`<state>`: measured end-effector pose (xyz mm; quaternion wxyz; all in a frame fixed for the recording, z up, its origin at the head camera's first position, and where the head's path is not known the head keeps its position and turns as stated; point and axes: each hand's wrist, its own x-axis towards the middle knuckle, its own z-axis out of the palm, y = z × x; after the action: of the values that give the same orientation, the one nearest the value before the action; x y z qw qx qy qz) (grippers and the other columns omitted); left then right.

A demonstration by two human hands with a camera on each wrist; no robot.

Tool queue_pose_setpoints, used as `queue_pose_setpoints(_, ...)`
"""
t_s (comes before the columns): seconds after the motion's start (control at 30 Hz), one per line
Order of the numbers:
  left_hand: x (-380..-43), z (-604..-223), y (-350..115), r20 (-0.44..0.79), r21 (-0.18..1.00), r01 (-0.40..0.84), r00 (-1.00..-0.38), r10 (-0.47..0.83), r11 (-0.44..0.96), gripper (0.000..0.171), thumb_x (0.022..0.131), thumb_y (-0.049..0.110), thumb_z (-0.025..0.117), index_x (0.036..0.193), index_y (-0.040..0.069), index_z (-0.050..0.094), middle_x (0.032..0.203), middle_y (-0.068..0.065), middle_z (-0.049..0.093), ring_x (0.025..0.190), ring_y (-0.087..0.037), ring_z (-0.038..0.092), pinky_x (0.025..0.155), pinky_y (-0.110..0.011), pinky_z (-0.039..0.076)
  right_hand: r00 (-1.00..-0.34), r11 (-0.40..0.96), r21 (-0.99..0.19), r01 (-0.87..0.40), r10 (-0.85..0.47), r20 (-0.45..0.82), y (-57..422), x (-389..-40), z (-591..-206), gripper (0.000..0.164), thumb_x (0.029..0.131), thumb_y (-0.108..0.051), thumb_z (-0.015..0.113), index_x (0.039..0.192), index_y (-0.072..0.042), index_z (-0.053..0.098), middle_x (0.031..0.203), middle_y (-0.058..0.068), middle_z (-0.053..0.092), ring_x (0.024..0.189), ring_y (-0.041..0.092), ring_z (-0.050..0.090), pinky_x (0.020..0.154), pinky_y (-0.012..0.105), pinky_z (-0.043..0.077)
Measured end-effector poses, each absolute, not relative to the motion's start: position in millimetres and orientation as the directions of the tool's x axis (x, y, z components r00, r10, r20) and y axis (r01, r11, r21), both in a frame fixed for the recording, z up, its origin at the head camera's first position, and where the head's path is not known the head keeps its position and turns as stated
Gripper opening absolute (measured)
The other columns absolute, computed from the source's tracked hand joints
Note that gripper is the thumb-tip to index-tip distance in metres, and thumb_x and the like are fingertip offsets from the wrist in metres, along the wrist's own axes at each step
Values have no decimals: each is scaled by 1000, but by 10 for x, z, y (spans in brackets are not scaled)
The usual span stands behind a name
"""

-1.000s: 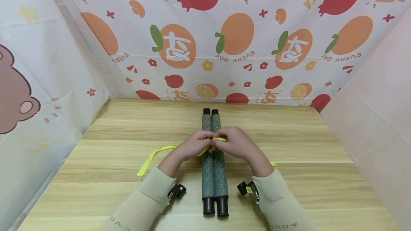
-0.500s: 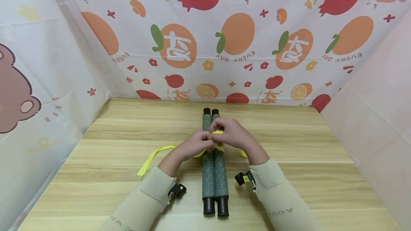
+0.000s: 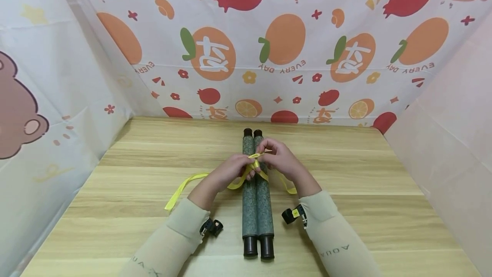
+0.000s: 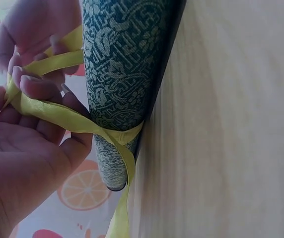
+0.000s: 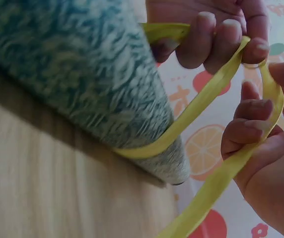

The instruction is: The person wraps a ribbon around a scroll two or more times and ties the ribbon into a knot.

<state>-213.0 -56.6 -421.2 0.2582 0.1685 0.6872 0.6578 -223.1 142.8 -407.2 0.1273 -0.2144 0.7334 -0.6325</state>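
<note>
A scroll (image 3: 250,213) rolled up from both ends lies lengthwise on the table as two parallel green patterned rolls with dark end knobs. A yellow ribbon (image 3: 178,193) runs round its middle, crossing the brocade (image 4: 122,64) in the left wrist view. Above the rolls, my left hand (image 3: 232,172) pinches the ribbon (image 4: 65,116) between thumb and fingertips. My right hand (image 3: 282,159) holds a loop of ribbon (image 5: 273,96) just beyond, its fingers curled. The crossing of the ribbon is partly hidden by fingers. One tail trails left; another hangs by the right wrist.
The scroll lies on a light wood-grain table (image 3: 365,174). A fruit-printed cloth (image 3: 284,84) hangs behind it, with pale cloths (image 3: 77,76) at the sides. Small black wrist cameras (image 3: 211,228) sit on both sleeves.
My right hand has moved slightly up and away from the body, drawing ribbon with it. A yellow loop now shows between the hands. My left hand stays nearly in place.
</note>
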Motion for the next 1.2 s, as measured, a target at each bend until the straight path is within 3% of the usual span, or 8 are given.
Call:
queue_pose_setpoints(0.13, -2136, -4195, -566, -128, 992, -113, -820, 558, 61, 35, 102, 22, 40, 92, 1, 65, 82, -4, 64, 68, -12, 55, 67, -25, 48, -845, 97, -982, -163, -527, 88, 1460, -2240, -4116, 8, 89, -1, 62, 90, -6, 56, 94, 5, 57, 57, 13, 38, 51, 32, 32)
queue_pose_setpoints(0.3, -2137, -4173, -574, -139, 990, -111, -826, 546, 84, 37, 103, 27, 39, 91, 3, 66, 76, -1, 61, 66, -13, 55, 69, -27, 48, -828, 139, -971, -197, -553, 88, 1489, -2228, -4118, 15, 87, -7, 73, 96, -5, 61, 98, 5, 61, 68, 17, 44, 59, 29, 39)
queue_pose_setpoints(0.6, -2132, -4162, -574, -114, 991, -59, -821, 559, 116, 43, 105, 28, 39, 97, -3, 67, 80, -2, 64, 70, -14, 57, 69, -27, 49, -834, 248, -942, -225, -549, 54, 1515, -2204, -4098, 22, 87, -13, 75, 105, -9, 64, 105, 8, 60, 81, 21, 50, 69, 30, 45)
queue_pose_setpoints(0.77, -2125, -4170, -568, -122, 989, -57, -829, 546, 135, 44, 104, 33, 42, 100, -1, 69, 79, -2, 64, 71, -14, 57, 70, -28, 49, -821, 232, -952, -202, -569, 36, 1521, -2196, -4107, 13, 90, -14, 70, 95, -6, 61, 94, 5, 60, 78, 18, 50, 69, 35, 45)
queue_pose_setpoints(0.93, -2125, -4192, -575, -131, 986, -57, -844, 520, 157, 44, 104, 35, 43, 96, 2, 70, 79, -3, 65, 70, -16, 56, 71, -31, 49, -824, 228, -957, -180, -566, 20, 1523, -2185, -4135, 14, 93, -14, 67, 87, -5, 59, 82, 2, 56, 72, 15, 47, 65, 35, 43)
queue_pose_setpoints(1.2, -2115, -4188, -567, -122, 984, -33, -842, 526, 176, 43, 104, 33, 42, 97, 2, 70, 82, -4, 66, 70, -16, 56, 71, -32, 48, -850, 268, -940, -212, -525, 42, 1530, -2183, -4152, 19, 89, -14, 73, 103, -9, 63, 100, 6, 61, 80, 21, 49, 67, 28, 44)
